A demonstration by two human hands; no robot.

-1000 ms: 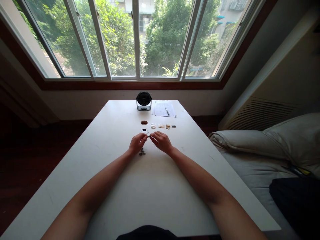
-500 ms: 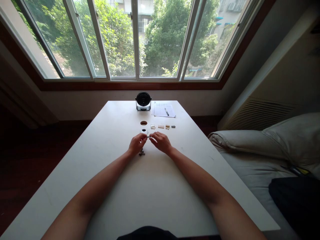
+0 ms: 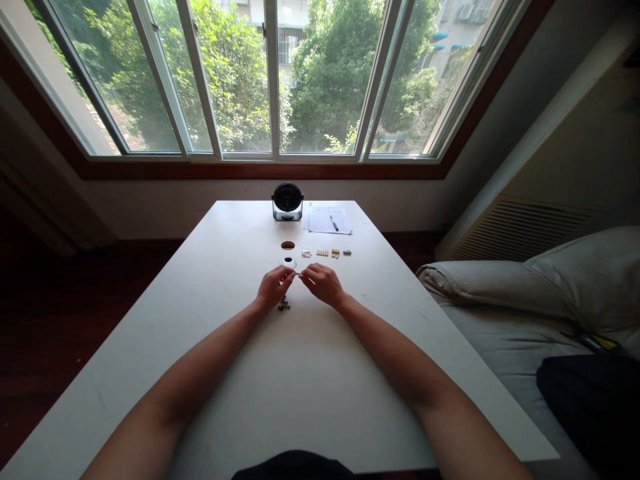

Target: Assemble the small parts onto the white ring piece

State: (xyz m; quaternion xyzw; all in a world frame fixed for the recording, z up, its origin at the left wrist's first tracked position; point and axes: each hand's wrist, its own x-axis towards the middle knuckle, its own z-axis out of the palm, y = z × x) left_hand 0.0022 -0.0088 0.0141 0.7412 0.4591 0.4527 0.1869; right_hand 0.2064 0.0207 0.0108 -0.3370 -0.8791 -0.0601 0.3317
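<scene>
My left hand [image 3: 274, 287] and my right hand [image 3: 324, 283] meet over the middle of the white table [image 3: 210, 320], fingertips pinched together on a tiny pale part [image 3: 298, 273] held between them. It is too small to name. A small dark metal piece [image 3: 284, 306] lies on the table just below my left hand. Right behind the fingertips sits a small clear round dish [image 3: 289, 263] with something dark in it. Beyond it are a brown disc [image 3: 287, 245] and a row of small pale and tan parts [image 3: 325, 253].
A black round device on a clear base [image 3: 287, 201] stands at the table's far edge, beside a sheet of paper [image 3: 327, 218] with a pen [image 3: 333, 223] on it. A bed with a grey pillow [image 3: 550, 280] runs along the right side. Windows fill the far wall.
Both hands stay nearly where they were; the fingertips have shifted only slightly around the tiny part.
</scene>
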